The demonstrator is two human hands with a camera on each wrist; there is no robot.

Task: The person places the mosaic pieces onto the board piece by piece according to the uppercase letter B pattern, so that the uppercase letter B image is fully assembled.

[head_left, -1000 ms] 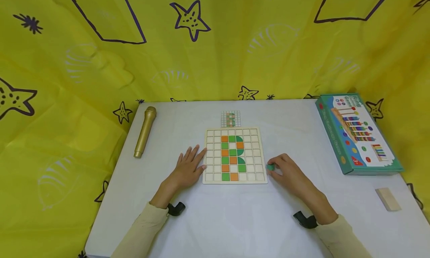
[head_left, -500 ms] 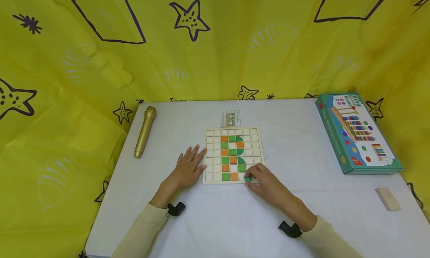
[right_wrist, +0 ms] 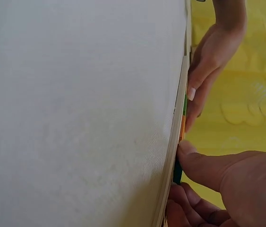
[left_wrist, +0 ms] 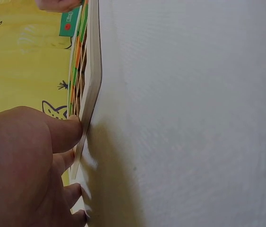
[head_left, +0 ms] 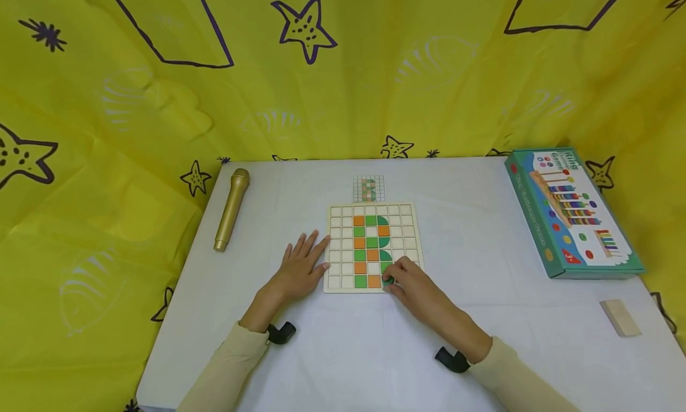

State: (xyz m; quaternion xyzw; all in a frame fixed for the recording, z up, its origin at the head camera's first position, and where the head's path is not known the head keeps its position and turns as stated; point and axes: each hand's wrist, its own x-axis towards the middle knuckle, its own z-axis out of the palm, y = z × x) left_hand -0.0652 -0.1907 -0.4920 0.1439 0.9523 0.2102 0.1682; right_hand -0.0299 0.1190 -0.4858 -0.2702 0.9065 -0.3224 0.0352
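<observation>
A wooden grid board (head_left: 343,214) lies mid-table, with orange, green and dark green tiles set in its cells in an R-like figure. My left hand (head_left: 295,275) lies flat with fingers spread, its thumb and fingertips touching the board's left edge. At the lower right of the figure, my right hand (head_left: 420,290) pinches a dark green tile (right_wrist: 177,171) between thumb and fingers, right at the board's surface. Those fingers partly cover the tile and the cell under it. Behind the board lies a small pattern card (head_left: 368,189) printed with a similar figure.
A gold microphone (head_left: 232,209) lies at the table's left. Toward the right are a green game box (head_left: 573,215) and a small wooden block (head_left: 620,318). A yellow patterned cloth (head_left: 343,90) hangs behind the white table (head_left: 343,352).
My right hand has carried the dark green tile leftward from beside the board's right edge to the bottom row, beside the orange tile. The left hand has stayed in place.
</observation>
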